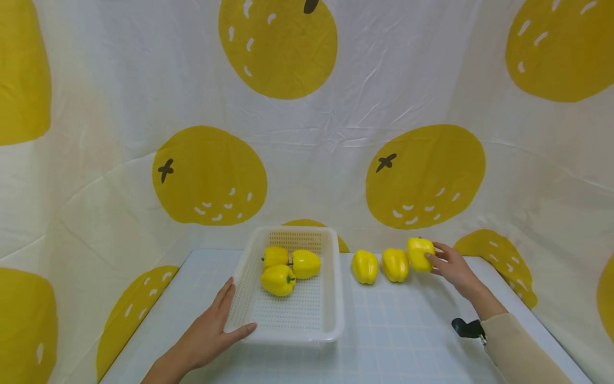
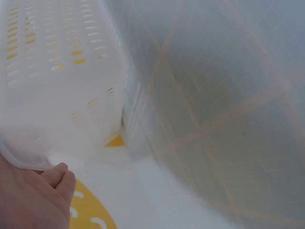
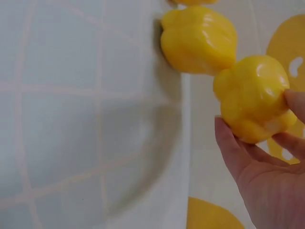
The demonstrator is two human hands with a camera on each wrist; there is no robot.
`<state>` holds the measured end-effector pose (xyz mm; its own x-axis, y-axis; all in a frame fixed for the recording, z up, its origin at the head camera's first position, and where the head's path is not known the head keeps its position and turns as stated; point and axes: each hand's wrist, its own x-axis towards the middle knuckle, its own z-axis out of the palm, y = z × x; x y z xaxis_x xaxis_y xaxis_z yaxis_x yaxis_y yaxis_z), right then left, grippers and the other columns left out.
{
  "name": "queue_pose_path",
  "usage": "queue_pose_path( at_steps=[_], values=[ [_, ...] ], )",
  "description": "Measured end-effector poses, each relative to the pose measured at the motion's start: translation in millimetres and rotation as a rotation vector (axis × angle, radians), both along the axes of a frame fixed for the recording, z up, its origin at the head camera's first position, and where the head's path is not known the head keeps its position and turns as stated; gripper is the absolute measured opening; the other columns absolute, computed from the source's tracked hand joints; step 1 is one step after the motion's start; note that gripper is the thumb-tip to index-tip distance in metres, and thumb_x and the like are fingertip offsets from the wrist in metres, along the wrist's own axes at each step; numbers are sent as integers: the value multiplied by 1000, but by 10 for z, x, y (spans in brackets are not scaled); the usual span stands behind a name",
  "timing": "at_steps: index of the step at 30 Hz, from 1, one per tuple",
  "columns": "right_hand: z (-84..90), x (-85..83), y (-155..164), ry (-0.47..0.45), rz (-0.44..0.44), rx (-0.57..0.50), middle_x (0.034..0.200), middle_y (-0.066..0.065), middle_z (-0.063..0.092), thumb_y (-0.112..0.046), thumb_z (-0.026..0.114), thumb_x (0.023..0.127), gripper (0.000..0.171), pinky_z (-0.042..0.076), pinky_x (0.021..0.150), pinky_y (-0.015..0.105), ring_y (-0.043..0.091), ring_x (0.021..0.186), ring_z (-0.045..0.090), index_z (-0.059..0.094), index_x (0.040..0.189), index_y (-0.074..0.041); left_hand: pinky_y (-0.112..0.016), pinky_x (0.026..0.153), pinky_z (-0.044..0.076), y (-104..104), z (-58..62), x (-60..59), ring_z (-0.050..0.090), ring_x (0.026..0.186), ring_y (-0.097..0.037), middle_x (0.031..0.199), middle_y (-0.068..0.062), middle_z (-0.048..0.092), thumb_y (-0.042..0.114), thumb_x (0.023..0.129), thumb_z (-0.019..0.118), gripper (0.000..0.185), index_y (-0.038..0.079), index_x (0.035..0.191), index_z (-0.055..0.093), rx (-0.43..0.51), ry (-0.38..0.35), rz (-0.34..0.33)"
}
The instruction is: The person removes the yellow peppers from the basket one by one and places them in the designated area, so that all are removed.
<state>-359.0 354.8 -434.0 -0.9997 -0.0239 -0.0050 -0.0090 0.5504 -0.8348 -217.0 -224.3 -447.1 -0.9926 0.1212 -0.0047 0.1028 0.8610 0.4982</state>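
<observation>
Fingers and thumb of my right hand [image 1: 455,272] pinch a yellow bell pepper [image 1: 420,254] from its right side. In the right wrist view this bell pepper [image 3: 255,98] appears raised off the table, close to another bell pepper [image 3: 200,40]. Two bell peppers, one on the left [image 1: 365,266] and one in the middle [image 1: 395,265], sit on the table to its left. My left hand [image 1: 206,325] rests against the near left corner of a white plastic basket [image 1: 336,298], fingers extended along its side and thumb at the front rim. Three more yellow bell peppers [image 1: 278,280] lie inside the basket.
A pale blue table [image 1: 384,341] with a light grid pattern lies under everything. Behind it and at both sides hangs a white curtain [image 1: 307,160] printed with large yellow fruit. A black strap piece [image 1: 466,328] sticks out at my right wrist.
</observation>
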Motion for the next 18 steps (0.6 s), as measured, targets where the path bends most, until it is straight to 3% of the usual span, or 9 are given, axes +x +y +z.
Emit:
queue_pose_path(
  at_steps=[12, 18],
  values=[
    [-229, -88, 129, -111, -45, -26, 159, 41, 12, -39, 46, 110, 78, 42, 110, 58, 54, 142, 28, 8, 159, 9, -66, 110, 38, 1, -4, -2, 35, 147, -41, 172, -13, 1, 85, 81, 56, 125, 8, 165, 5, -6, 9, 2],
    [-332, -103, 148, -142, -29, 4, 157, 42, 15, -40, 43, 110, 77, 38, 112, 60, 55, 140, 30, 8, 159, 9, -66, 110, 37, 7, 7, 0, 33, 148, -41, 172, -14, 0, 85, 81, 57, 126, 8, 165, 4, 2, -3, 5]
  ],
)
